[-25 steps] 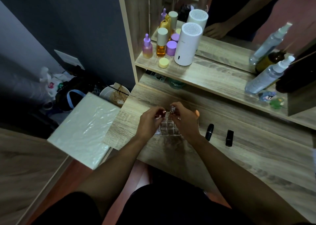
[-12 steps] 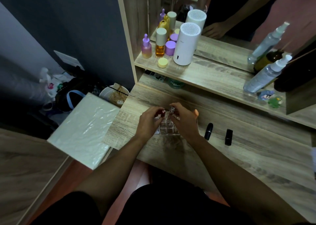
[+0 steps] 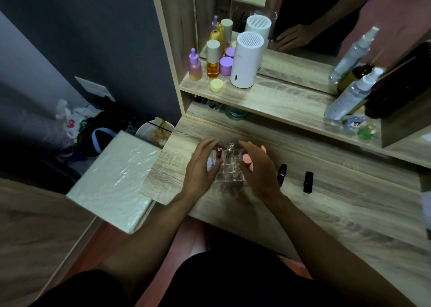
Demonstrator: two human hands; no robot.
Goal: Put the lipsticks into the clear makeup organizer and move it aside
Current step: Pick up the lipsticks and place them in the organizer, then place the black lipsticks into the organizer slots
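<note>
The clear makeup organizer (image 3: 229, 172) stands on the wooden desk (image 3: 338, 204) near its left end. A red lipstick (image 3: 218, 152), a silver-topped one (image 3: 230, 147) and a pink one (image 3: 246, 158) stand upright in it. My left hand (image 3: 200, 169) is at its left side and my right hand (image 3: 257, 169) at its right, fingers spread, nothing gripped. A white tube (image 3: 211, 164) shows by my left palm. Two black lipsticks (image 3: 281, 175) (image 3: 308, 182) stay on the desk to the right of my right hand.
A shelf (image 3: 279, 101) above the desk carries a white cylinder device (image 3: 247, 61), small bottles (image 3: 213, 61), spray bottles (image 3: 349, 97) and a mirror behind. A plastic-wrapped white box (image 3: 114, 183) sits left of the desk, beside a bin (image 3: 155, 132) and floor clutter.
Both hands have drawn apart from the tops of the lipsticks and spread open on either side of the organizer. The pink lipstick is now uncovered.
</note>
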